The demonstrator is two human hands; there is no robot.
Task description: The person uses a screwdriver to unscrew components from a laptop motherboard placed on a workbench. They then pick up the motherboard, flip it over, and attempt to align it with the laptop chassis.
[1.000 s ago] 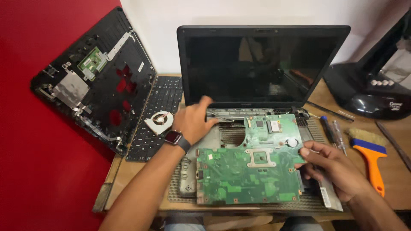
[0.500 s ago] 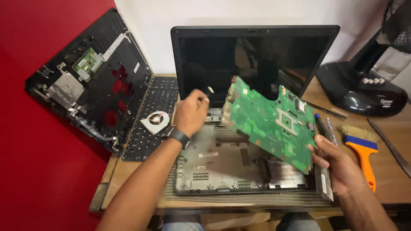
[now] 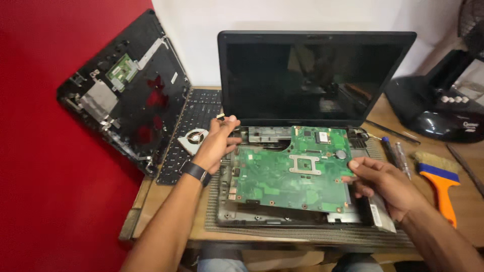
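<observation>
A green laptop motherboard [image 3: 287, 176] lies nearly flat over the open grey laptop base [image 3: 262, 214]. My right hand [image 3: 385, 184] grips the board's right edge with thumb on top. My left hand [image 3: 217, 143] is at the board's upper left corner, with its fingertips pinched on a small pale cable end [image 3: 221, 116] held just above the base. The laptop's dark screen [image 3: 312, 75] stands upright behind the board.
A small cooling fan [image 3: 193, 138] rests on a loose black keyboard [image 3: 194, 118]. A removed black top cover [image 3: 126, 95] leans on the red wall. Two screwdrivers [image 3: 398, 151], an orange-handled brush [image 3: 441, 184] and a black fan base [image 3: 438, 111] sit at right.
Half a second ago my right hand held the motherboard tilted up on its edge; it now lies flat over the base again. My left hand stayed near the upper left corner.
</observation>
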